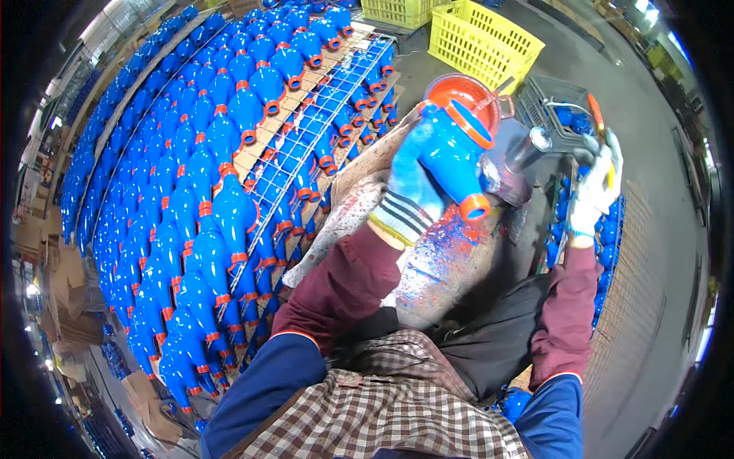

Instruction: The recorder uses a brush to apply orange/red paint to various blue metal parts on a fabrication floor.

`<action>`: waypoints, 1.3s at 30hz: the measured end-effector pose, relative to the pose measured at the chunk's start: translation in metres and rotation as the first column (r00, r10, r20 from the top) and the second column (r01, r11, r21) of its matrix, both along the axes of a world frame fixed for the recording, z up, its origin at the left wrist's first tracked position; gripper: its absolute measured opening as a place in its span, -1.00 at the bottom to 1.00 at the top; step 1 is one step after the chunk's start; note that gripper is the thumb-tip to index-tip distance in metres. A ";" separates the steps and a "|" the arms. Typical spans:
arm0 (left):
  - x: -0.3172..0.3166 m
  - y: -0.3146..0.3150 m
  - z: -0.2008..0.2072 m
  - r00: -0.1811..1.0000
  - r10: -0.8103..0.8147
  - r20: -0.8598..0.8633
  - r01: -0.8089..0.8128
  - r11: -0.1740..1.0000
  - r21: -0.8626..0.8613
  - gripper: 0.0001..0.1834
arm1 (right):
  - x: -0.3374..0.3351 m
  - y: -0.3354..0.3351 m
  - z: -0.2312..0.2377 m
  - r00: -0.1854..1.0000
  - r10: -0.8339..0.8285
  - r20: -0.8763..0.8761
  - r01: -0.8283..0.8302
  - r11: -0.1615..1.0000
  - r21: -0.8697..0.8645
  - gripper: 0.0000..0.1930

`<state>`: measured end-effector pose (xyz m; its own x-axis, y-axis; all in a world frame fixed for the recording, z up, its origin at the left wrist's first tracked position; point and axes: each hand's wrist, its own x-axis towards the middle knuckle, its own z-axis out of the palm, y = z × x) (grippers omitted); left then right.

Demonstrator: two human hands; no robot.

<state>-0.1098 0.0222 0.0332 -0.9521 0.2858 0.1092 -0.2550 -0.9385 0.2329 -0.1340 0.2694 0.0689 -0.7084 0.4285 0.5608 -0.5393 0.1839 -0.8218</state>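
My left hand (413, 170), in a blue and white knit glove with a striped cuff, is closed around a glossy blue pipe fitting (451, 157). Red-orange bands ring the fitting's openings, one wide end tilted up and a smaller one pointing down toward me. Just behind it is a round pan (497, 103) with a red inside, partly covered by the fitting. Off to the right, my right hand (599, 187), in a whitish glove, is raised and closed on a slim brush (596, 111) with a red-orange end and some yellow lower down. The brush is apart from the fitting.
Many blue fittings with red rims (183, 161) stand in rows at left, beside a wire rack (329, 107). Yellow crates (485, 42) and a grey crate (547, 111) lie beyond. A metal cylinder (527, 149) stands near the pan. More fittings (609, 245) sit right of my forearm.
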 end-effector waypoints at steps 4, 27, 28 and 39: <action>-0.002 0.003 -0.021 0.980 0.108 0.168 -0.088 0.989 -0.119 -0.42 | 0.068 0.000 0.026 0.982 -0.009 -0.191 0.050 0.977 0.208 -0.79; 0.037 -0.010 0.020 0.997 0.057 -0.056 -0.065 0.985 -0.161 -0.28 | 0.154 0.026 -0.006 0.969 0.164 -0.184 -0.180 0.981 -0.076 -0.68; 0.043 -0.016 0.028 0.995 0.058 -0.082 -0.073 0.977 -0.198 -0.27 | 0.155 0.043 -0.014 0.976 0.167 -0.143 -0.183 0.977 -0.112 -0.69; 0.075 -0.203 0.022 0.827 0.397 -0.398 -0.282 -0.318 -0.905 -0.04 | 0.170 0.020 -0.057 0.997 0.065 0.048 -0.017 0.757 -0.654 -0.68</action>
<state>-0.0349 -0.1804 0.0557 -0.9213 -0.3747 0.1035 -0.0590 0.3978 0.9156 0.0361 0.2892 0.0117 -0.7578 0.6433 0.1094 -0.4760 -0.4303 -0.7670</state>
